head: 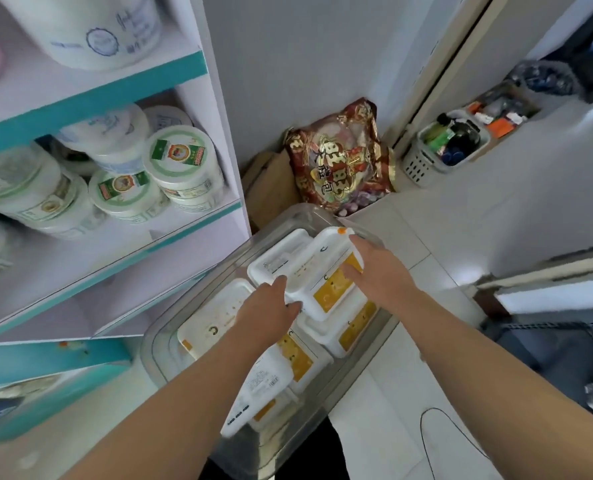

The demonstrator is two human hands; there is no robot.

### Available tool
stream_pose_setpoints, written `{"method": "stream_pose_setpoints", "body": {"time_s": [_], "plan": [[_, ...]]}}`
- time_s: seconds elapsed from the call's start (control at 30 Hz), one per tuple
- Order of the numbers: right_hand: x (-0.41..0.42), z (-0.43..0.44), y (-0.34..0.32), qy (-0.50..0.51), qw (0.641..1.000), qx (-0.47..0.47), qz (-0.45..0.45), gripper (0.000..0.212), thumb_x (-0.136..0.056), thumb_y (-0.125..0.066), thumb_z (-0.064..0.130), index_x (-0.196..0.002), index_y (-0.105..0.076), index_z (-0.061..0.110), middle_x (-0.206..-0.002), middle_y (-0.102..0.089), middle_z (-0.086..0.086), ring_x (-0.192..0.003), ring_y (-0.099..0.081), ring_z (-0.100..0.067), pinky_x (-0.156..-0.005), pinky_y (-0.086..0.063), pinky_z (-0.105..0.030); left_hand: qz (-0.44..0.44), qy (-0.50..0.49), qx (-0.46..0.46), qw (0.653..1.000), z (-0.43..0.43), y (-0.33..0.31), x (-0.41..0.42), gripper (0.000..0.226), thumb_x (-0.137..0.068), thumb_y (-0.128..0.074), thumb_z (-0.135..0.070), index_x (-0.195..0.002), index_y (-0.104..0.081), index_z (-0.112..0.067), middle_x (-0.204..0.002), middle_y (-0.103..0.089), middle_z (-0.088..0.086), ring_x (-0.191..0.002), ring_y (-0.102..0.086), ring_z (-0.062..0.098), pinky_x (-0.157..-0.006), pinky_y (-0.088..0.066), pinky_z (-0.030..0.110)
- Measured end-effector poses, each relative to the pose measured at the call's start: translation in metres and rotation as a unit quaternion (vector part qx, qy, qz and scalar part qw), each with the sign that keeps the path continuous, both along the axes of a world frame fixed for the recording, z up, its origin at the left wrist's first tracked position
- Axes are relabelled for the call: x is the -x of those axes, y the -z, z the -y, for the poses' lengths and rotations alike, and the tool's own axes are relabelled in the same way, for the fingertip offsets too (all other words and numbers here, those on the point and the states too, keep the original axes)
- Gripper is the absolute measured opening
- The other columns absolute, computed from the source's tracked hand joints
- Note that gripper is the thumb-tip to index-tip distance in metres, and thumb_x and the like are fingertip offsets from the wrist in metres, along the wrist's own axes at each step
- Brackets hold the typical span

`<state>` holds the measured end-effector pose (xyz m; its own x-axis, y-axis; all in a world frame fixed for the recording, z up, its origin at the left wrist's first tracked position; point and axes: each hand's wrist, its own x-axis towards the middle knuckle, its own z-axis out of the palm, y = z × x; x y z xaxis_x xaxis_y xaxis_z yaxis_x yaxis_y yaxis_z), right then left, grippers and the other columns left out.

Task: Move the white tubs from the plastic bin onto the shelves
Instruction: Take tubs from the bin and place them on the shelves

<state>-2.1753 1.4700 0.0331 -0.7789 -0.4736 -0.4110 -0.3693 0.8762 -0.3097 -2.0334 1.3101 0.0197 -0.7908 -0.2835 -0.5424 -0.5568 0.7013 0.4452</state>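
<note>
Tub (322, 268), white rectangular plastic, gripped by left hand (271, 308) and right hand (380, 273) over clear bin (154, 344)

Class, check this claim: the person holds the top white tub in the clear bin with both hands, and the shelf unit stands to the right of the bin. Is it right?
Not quite. The head view shows the shelf unit to the left of the clear bin, not the right. The rest stands: left hand and right hand both hold the top white tub.
</note>
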Motion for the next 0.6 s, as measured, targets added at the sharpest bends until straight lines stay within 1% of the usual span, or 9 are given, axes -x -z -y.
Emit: {"method": "stream_pose_setpoints", "body": {"time_s": [0.07,0.13,0.2,0.27,0.33,0.4,0.43,0.53,0.6], "plan": [[0.016,0.003,0.014,-0.024,0.999,-0.001,0.027,0.065,-0.091,-0.051,0.045,-0.147,-0.022,0.027,-0.134,-0.052,-0.008,-0.116,-0.053,-0.03,-0.094,-0.046,-0.047,0.017,-0.024,-0.005,1.0,-0.007,0.008,0.007,0.052,-0.095,-0.048,-0.044,-0.138,-0.038,-0.018,-0.116,-0.061,0.007,-0.099,-0.062,0.023,-0.077,-0.049,0.033],[0.029,0.006,0.028,-0.046,0.997,-0.006,0.057,0.07,-0.09,-0.053,0.048,-0.148,-0.021,0.027,-0.139,-0.048,-0.008,-0.124,-0.048,-0.028,-0.102,-0.04,-0.049,0.029,-0.066,-0.024,0.997,-0.015,0.015,0.011,0.05,-0.095,-0.049,-0.044,-0.136,-0.04,-0.018,-0.119,-0.062,0.006,-0.097,-0.063,0.024,-0.078,-0.05,0.033],[0.04,0.007,0.038,-0.06,0.994,0.006,0.086,0.074,-0.086,-0.058,0.049,-0.148,-0.024,0.025,-0.14,-0.048,-0.008,-0.128,-0.044,-0.025,-0.103,-0.039,-0.046,0.027,-0.113,-0.047,0.992,-0.023,0.021,0.015,0.05,-0.094,-0.052,-0.043,-0.137,-0.042,-0.019,-0.121,-0.061,0.005,-0.096,-0.064,0.024,-0.076,-0.051,0.032],[0.048,0.006,0.044,-0.064,0.991,0.038,0.11,0.073,-0.082,-0.065,0.049,-0.143,-0.033,0.024,-0.137,-0.051,-0.004,-0.126,-0.046,-0.022,-0.1,-0.042,-0.041,0.013,-0.184,-0.08,0.98,-0.029,0.024,0.019,0.047,-0.094,-0.054,-0.04,-0.135,-0.045,-0.017,-0.116,-0.061,0.004,-0.091,-0.063,0.023,-0.071,-0.049,0.028],[0.053,0.005,0.048,-0.061,0.988,0.072,0.126,0.066,-0.079,-0.07,0.046,-0.135,-0.044,0.024,-0.131,-0.055,0.0,-0.121,-0.049,-0.019,-0.091,-0.042,-0.033,0.001,-0.261,-0.11,0.959,-0.033,0.024,0.023,0.047,-0.093,-0.057,-0.037,-0.133,-0.048,-0.016,-0.112,-0.061,0.004,-0.085,-0.062,0.022,-0.07,-0.051,0.028],[0.056,0.003,0.048,-0.052,0.987,0.091,0.126,0.059,-0.076,-0.073,0.044,-0.127,-0.051,0.025,-0.124,-0.057,0.003,-0.113,-0.053,-0.017,-0.085,-0.042,-0.03,-0.006,-0.298,-0.117,0.947,-0.037,0.026,0.024,0.049,-0.092,-0.059,-0.036,-0.135,-0.049,-0.015,-0.111,-0.063,0.005,-0.082,-0.063,0.024,-0.069,-0.053,0.029],[0.056,0.002,0.047,-0.048,0.987,0.101,0.119,0.055,-0.075,-0.075,0.043,-0.123,-0.055,0.025,-0.121,-0.059,0.004,-0.107,-0.055,-0.016,-0.083,-0.043,-0.03,-0.01,-0.309,-0.116,0.944,-0.039,0.026,0.022,0.049,-0.092,-0.059,-0.036,-0.136,-0.048,-0.015,-0.108,-0.064,0.005,-0.079,-0.062,0.023,-0.066,-0.052,0.028],[0.052,-0.006,0.037,-0.05,0.984,0.137,0.099,0.043,-0.074,-0.076,0.039,-0.111,-0.063,0.023,-0.11,-0.064,0.004,-0.09,-0.056,-0.01,-0.077,-0.045,-0.027,-0.028,-0.339,-0.114,0.933,-0.043,0.02,0.011,0.046,-0.093,-0.057,-0.032,-0.136,-0.049,-0.018,-0.093,-0.064,0.001,-0.058,-0.054,0.011,-0.048,-0.041,0.017],[0.044,-0.01,0.026,-0.053,0.984,0.143,0.09,0.041,-0.072,-0.076,0.042,-0.106,-0.064,0.024,-0.101,-0.066,0.005,-0.082,-0.057,-0.008,-0.074,-0.048,-0.029,-0.043,-0.355,-0.107,0.928,-0.044,0.008,0.0,0.044,-0.093,-0.059,-0.03,-0.135,-0.051,-0.018,-0.085,-0.061,-0.004,-0.055,-0.053,0.005,-0.044,-0.036,0.01]]}}
